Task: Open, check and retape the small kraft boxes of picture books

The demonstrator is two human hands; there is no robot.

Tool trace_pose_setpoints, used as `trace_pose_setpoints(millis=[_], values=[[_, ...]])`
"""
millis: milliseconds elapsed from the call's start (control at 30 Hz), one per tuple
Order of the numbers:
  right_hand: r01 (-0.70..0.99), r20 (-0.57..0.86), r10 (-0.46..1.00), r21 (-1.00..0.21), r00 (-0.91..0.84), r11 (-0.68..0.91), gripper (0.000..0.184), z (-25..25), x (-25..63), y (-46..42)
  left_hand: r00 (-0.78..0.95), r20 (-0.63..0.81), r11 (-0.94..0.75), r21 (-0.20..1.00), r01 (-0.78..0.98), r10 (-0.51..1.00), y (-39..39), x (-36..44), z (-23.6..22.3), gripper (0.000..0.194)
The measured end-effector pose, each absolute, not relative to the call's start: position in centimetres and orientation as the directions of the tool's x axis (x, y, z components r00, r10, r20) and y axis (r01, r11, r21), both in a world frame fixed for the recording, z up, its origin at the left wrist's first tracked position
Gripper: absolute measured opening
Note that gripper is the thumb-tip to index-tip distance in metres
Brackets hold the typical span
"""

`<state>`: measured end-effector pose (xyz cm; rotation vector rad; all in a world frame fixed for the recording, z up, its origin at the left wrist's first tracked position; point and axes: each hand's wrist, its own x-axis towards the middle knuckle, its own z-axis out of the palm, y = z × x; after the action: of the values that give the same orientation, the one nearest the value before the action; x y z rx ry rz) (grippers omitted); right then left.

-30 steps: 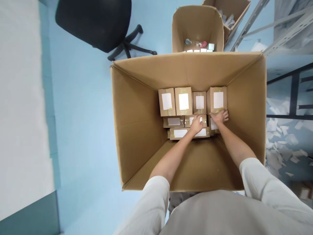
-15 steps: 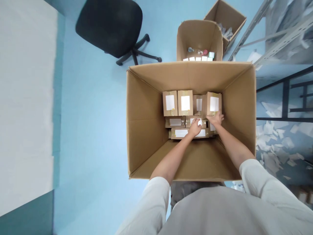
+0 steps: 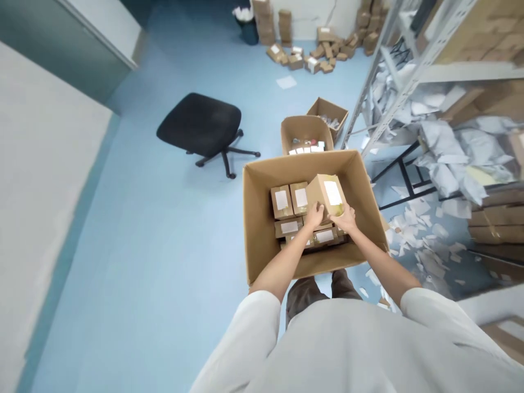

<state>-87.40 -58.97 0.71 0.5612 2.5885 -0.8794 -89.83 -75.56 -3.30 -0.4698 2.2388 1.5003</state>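
Note:
Both my hands grip a small brown cardboard box [image 3: 318, 191] with a white label, raised above the other boxes inside a large open carton [image 3: 258, 251]. My left hand [image 3: 314, 216] presses on its left near side, and my right hand [image 3: 344, 218] holds its right near corner, by a strip of yellowish tape. Below and to the left, labelled boxes lie packed in the carton: an upright box [image 3: 281, 201], another beside it [image 3: 300, 197], and a flatter box [image 3: 289, 226] nearer me. Part of the carton's contents is hidden by the held box and my forearms.
Beyond the carton stand a smaller carton [image 3: 289, 131] with white-topped items and another open box [image 3: 341, 117]. A black office chair [image 3: 200, 123] is at the left back. Metal shelving [image 3: 393, 112] with grey bags rises on the right, above scattered paper scraps [image 3: 413, 229].
The right-hand box has come up out of its place, tilted, and is now between both hands. My left hand has moved onto it. The view has risen to show more of the room.

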Motion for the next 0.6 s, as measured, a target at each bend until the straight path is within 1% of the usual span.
trace_pose_setpoints(millis=[100, 200, 300, 367, 467, 600], values=[[0.426, -0.321, 0.293, -0.525, -0.901, 0.737, 0.1, 5.4, -86.4, -59.0, -0.899, -0.437, 0.391, 0.83, -0.398, 0.011, -74.5, -89.5, 1.3, 0.074], [0.364, -0.169, 0.326, -0.54, -0.93, 0.759, 0.104, 9.7, -85.8, -58.4, -0.924, -0.376, 0.408, 0.855, -0.32, 0.065, -72.9, -89.5, 5.9, 0.085], [0.326, -0.014, 0.374, -0.522, -0.927, 0.788, 0.105, 13.4, -84.9, -56.8, -0.956, -0.265, 0.404, 0.894, -0.193, 0.13, -70.7, -89.9, 9.9, 0.086], [0.331, 0.065, 0.415, -0.498, -0.907, 0.802, 0.107, 15.4, -83.9, -54.9, -0.964, -0.181, 0.386, 0.918, -0.094, 0.195, -68.7, -89.9, 12.1, 0.084], [0.387, 0.134, 0.495, -0.465, -0.858, 0.796, 0.109, 17.6, -81.3, -51.0, -0.945, -0.083, 0.344, 0.938, 0.033, 0.316, -64.5, -89.2, 14.4, 0.081], [0.495, 0.161, 0.618, -0.459, -0.77, 0.738, 0.11, 18.6, -75.5, -44.9, -0.877, -0.017, 0.294, 0.945, 0.142, 0.481, -56.9, -85.7, 15.7, 0.078]])
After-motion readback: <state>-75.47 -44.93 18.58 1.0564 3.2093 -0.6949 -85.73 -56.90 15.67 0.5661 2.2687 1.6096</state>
